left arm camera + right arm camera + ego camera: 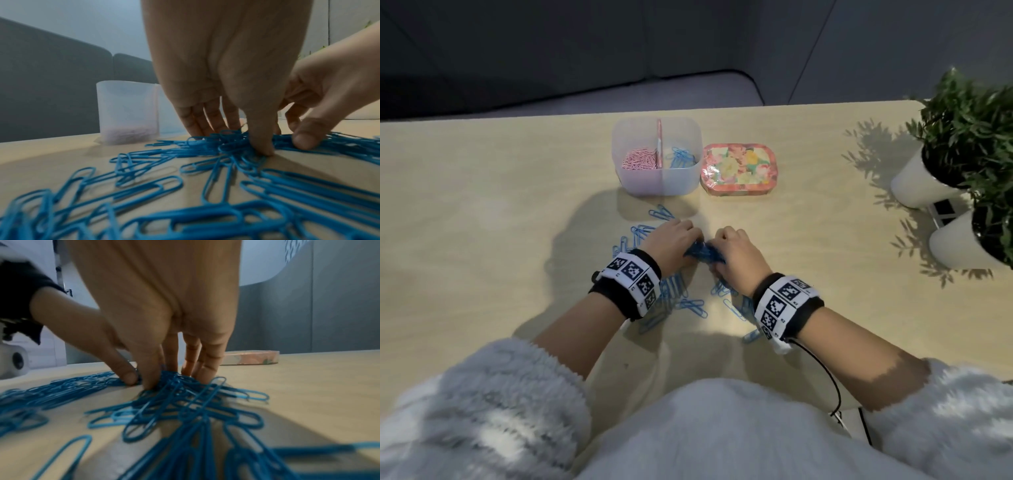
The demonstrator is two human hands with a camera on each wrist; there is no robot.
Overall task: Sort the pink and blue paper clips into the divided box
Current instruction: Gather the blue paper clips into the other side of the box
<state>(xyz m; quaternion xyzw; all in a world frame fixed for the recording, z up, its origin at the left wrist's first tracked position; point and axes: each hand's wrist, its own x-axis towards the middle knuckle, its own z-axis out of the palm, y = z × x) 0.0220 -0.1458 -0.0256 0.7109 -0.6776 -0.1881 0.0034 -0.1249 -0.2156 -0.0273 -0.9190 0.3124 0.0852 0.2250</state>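
The translucent divided box (643, 183) stands at the table's far middle, with pink clips (639, 160) in its left half and a few blue clips (681, 158) in its right half. Many blue paper clips (690, 305) lie loose on the table near me. My left hand (674, 240) and right hand (729, 246) meet over a clump of blue clips (702, 254). Each hand's thumb and curled fingers pinch into that clump. The left wrist view shows my left hand (236, 138) on the pile (230, 142). The right wrist view shows my right hand (170, 378) the same way.
A floral lid (738, 168) lies flat just right of the box. Two white pots (914, 181) (959, 243) with green plants (969, 130) stand at the right edge. A black cable (825, 373) runs from my right wristband. Dark seating lies beyond the far edge.
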